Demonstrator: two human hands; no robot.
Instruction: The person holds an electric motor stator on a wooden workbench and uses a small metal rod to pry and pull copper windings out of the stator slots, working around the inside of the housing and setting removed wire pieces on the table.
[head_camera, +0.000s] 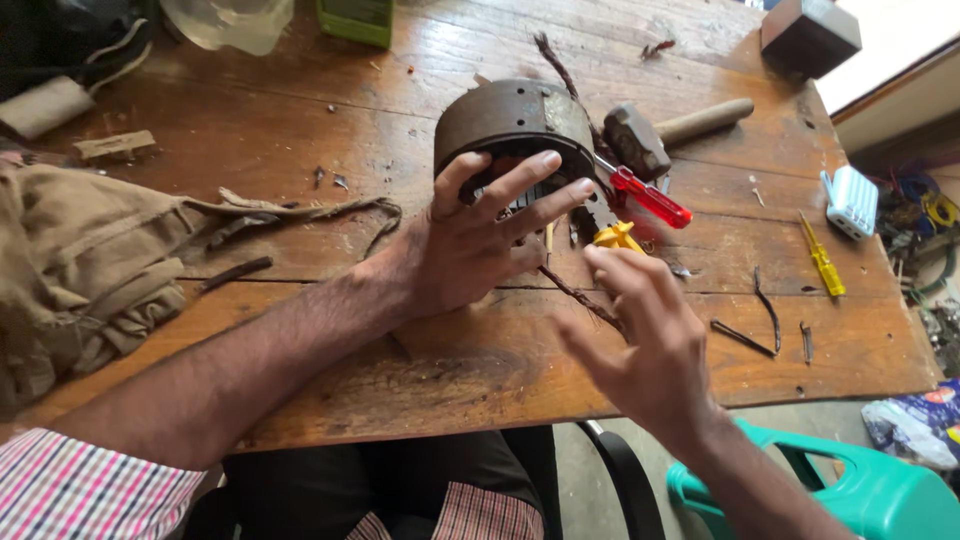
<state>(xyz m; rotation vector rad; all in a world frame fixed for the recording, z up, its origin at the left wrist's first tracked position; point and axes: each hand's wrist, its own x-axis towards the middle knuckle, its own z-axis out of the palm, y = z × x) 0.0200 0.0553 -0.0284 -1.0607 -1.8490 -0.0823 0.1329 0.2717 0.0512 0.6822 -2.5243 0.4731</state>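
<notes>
A round dark metal motor housing stands on edge on the worn wooden table. My left hand rests against its open front, fingers spread across the windings inside. My right hand hovers just below and to the right, fingers apart, its fingertips close to a small yellow-handled tool and a twisted dark wire. A red-handled screwdriver lies beside the housing, its tip toward it.
A hammer lies behind the screwdriver. A yellow screwdriver, a white ribbed box and loose wire bits sit at right. Brown cloth covers the left edge. A green plastic chair stands below right.
</notes>
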